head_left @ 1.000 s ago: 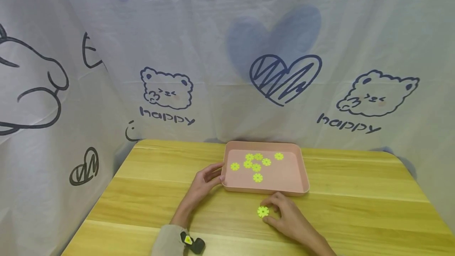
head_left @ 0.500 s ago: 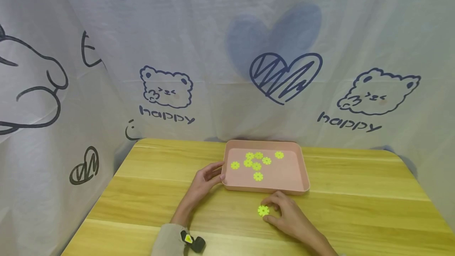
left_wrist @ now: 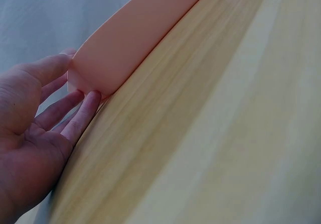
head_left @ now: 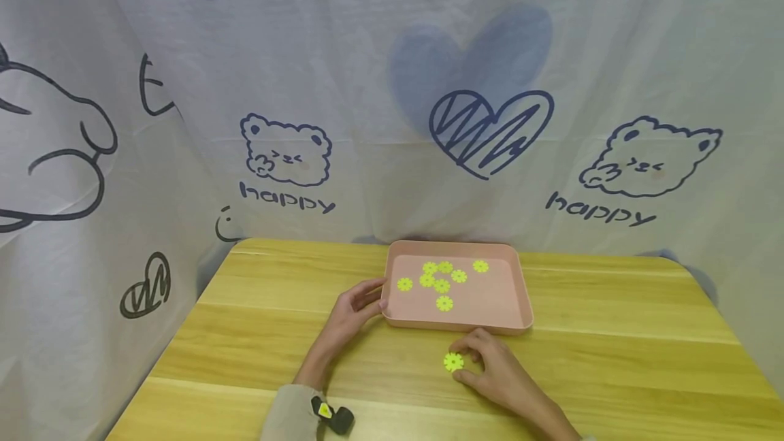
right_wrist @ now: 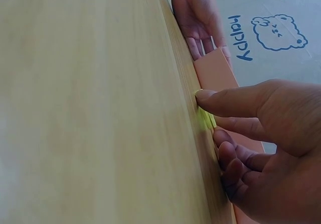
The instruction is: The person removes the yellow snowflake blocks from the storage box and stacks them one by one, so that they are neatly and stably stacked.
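Observation:
Yellow-green notched plastic discs [head_left: 444,303], several of them, lie flat inside a shallow pink tray [head_left: 490,305] at the far side of the table. At the tray's left end, my left hand [head_left: 350,315] touches the outer wall with fairly straight fingers; the left wrist view has the thumb at the rim of the tray [left_wrist: 125,38] and other fingertips lower on the wall. Just in front of the tray, my right hand [head_left: 499,373] pinches another notched disc [head_left: 453,362] between thumb and index finger. In the right wrist view this disc [right_wrist: 205,117] shows edge-on, close over the tabletop.
The wood-grain table [head_left: 245,346] has its back edge against a pale curtain [head_left: 380,155] printed with bears and hearts. A second curtain side hangs on the left. A black device [head_left: 333,417] is strapped at the left sleeve cuff.

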Available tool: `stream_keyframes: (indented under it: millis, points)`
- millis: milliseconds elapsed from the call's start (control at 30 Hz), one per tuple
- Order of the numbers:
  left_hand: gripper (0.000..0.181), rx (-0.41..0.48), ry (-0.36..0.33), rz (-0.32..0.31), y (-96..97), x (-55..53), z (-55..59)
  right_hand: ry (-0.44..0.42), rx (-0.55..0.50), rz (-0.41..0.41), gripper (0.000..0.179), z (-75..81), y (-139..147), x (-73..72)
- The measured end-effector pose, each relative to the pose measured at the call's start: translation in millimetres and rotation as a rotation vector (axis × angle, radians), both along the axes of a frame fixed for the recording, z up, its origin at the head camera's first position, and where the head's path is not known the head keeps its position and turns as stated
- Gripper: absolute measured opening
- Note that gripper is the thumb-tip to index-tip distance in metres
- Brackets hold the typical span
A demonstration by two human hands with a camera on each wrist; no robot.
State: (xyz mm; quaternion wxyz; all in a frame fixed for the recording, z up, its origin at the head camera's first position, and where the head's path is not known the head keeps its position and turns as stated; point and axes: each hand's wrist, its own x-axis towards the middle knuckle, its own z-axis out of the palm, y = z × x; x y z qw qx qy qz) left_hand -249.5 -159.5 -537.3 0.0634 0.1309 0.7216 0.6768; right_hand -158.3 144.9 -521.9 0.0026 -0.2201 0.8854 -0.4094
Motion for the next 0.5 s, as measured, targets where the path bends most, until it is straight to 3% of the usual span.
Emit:
stream_keyframes:
  millis: [500]
  points:
    - [0.05,-0.005,0.016,-0.005,0.0,-1.9,-1.3,-0.008,0.002,-0.006,0.03,0.9,0.5,-0.4]
